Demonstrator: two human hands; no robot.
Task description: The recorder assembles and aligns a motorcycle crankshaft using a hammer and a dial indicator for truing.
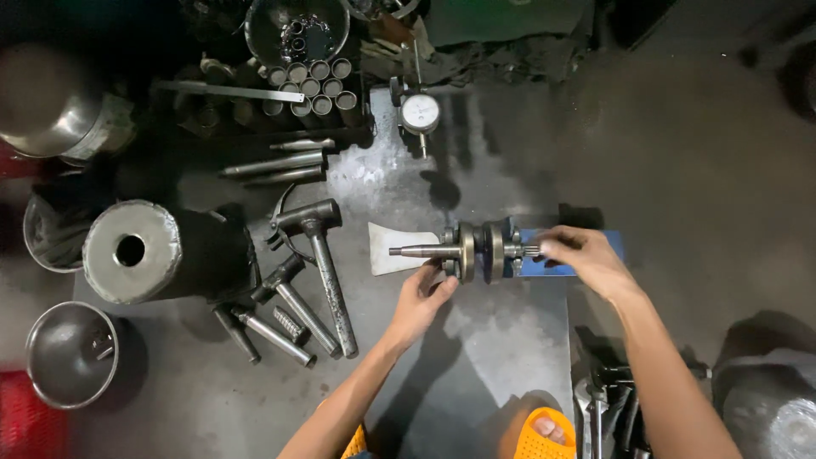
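Since the crankshaft would roll off otherwise, it's lying on its side across the blue stand near the right edge of the steel plate, shafts pointing left and right. My left hand cups the flywheel webs from below, fingers curled against them, while my right hand is pinched shut on the splined end so I can turn it. Hammers sit further left within reach, and the dial gauge waits at the far edge.
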